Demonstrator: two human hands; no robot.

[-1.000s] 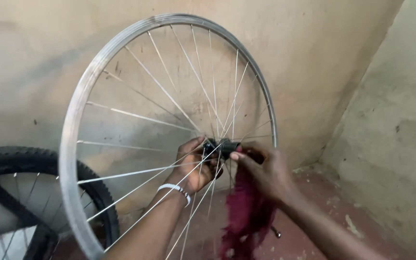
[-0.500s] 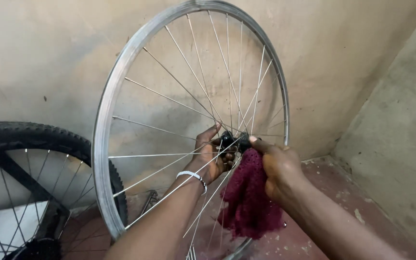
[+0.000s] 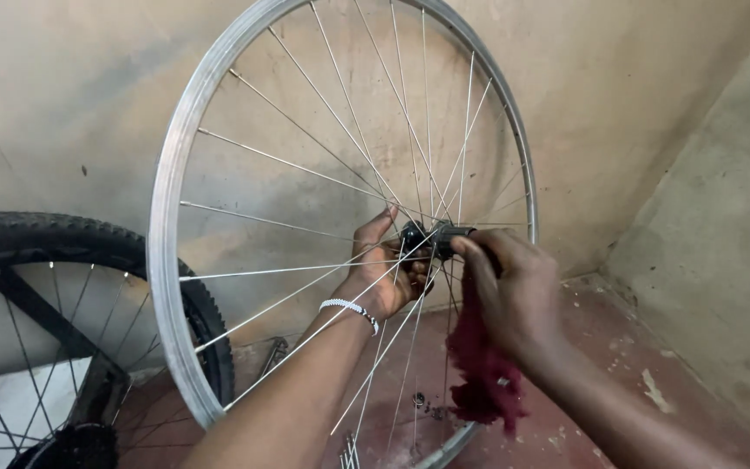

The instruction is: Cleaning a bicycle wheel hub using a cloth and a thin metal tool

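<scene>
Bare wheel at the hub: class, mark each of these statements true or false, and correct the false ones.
1. The bare wheel has a tyre fitted. False: its metal rim is bare; the tyred wheel stands to its left.
2. The right hand holds a dark red rag. True.
3. The left hand rests on the floor. False: it reaches through the spokes to the hub.
4. The left wrist wears a bracelet. True.
5. The rag is folded flat on the floor. False: it hangs from the right hand beside the hub.
</scene>
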